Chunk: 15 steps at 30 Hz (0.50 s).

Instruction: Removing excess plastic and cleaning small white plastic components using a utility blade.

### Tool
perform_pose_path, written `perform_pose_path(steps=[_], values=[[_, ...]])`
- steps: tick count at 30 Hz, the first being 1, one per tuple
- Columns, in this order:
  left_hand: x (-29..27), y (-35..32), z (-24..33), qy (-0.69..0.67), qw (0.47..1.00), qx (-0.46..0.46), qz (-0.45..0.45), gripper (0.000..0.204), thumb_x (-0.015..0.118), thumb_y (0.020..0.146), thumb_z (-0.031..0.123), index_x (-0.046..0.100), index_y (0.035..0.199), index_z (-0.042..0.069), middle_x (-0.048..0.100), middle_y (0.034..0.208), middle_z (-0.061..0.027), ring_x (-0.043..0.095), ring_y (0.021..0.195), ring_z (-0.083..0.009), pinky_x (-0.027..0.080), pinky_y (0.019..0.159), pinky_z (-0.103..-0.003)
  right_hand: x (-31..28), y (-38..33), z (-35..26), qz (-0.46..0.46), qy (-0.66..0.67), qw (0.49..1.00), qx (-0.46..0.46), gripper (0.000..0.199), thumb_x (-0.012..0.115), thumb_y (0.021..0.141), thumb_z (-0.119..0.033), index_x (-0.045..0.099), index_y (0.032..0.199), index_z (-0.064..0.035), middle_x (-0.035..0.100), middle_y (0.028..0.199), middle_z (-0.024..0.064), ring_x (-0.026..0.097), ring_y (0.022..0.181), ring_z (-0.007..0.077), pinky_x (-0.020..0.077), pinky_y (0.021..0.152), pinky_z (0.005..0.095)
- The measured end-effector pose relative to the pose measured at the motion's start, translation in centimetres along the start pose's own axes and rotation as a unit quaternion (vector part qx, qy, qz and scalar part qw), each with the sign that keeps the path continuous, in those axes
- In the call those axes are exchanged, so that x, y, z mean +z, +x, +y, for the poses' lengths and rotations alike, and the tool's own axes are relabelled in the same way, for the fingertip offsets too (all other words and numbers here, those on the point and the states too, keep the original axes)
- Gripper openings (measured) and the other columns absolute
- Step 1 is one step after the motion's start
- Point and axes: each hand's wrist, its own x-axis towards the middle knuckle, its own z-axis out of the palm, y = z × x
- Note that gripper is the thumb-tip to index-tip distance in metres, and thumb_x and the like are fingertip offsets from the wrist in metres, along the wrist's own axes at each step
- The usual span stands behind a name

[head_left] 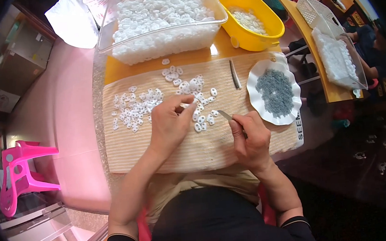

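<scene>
Left hand (169,122) lies palm down mid-towel (136,157), fingers curled, thumb and forefinger pinched on one small white plastic piece (185,105). More white pieces (139,107) are scattered on the towel just left of and beyond that hand, toward the far edge; too many to count, dozens. Right hand (251,138) sits near the towel's right part, fist closed round one pair of metal tweezers (225,115), tips pointing left at the pieces by the left fingertips. Second pair of tweezers (235,74) lies loose at the towel's far right edge. One white scalloped plate (255,97) of grey bits at the right edge, just beside the right hand. One clear bin (213,8) of white pieces and one yellow bowl (259,41) beyond the towel. Both forearms come in from the near edge, elbows bent.
</scene>
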Motion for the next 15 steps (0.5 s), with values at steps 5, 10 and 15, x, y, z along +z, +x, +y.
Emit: perform_pose_path(steps=[5, 10, 15], values=[[-2.8, 4.8, -1.7, 0.081, 0.996, 0.001, 0.048, 0.020, 0.070, 0.086, 0.013, 0.072, 0.100, 0.000, 0.073, 0.088, -0.0110, 0.066, 0.070, -0.0143, 0.052, 0.064, -0.027, -0.1, -0.3, 0.7, 0.015, 0.023, 1.000, 0.003, 0.012, 0.069, 0.085, 0.003, 0.064, 0.097, 0.0013, 0.058, 0.077, 0.0120, 0.055, 0.064, 0.0246, 0.0447, 0.058, 0.0334], [-3.7, 8.2, -3.4, 0.160, 0.986, 0.039, 0.037, 0.021, 0.070, 0.086, 0.013, 0.072, 0.102, 0.001, 0.073, 0.091, -0.0096, 0.067, 0.077, -0.0169, 0.052, 0.071, -0.029, -0.2, -0.4, 0.8, -0.005, 0.024, 1.000, -0.007, 0.012, 0.069, 0.086, 0.003, 0.064, 0.096, 0.0008, 0.057, 0.076, 0.0121, 0.056, 0.064, 0.0244, 0.0443, 0.057, 0.0332], [-2.5, 10.2, -3.1, 0.264, 0.946, 0.181, -0.054, 0.023, 0.072, 0.082, 0.016, 0.073, 0.103, 0.007, 0.071, 0.100, -0.0085, 0.061, 0.098, -0.0274, 0.048, 0.090, -0.037, -0.3, -0.4, 1.0, -0.011, 0.021, 1.000, -0.009, 0.012, 0.069, 0.085, 0.003, 0.064, 0.096, 0.0006, 0.057, 0.076, 0.0117, 0.055, 0.063, 0.0244, 0.0435, 0.056, 0.0334]])
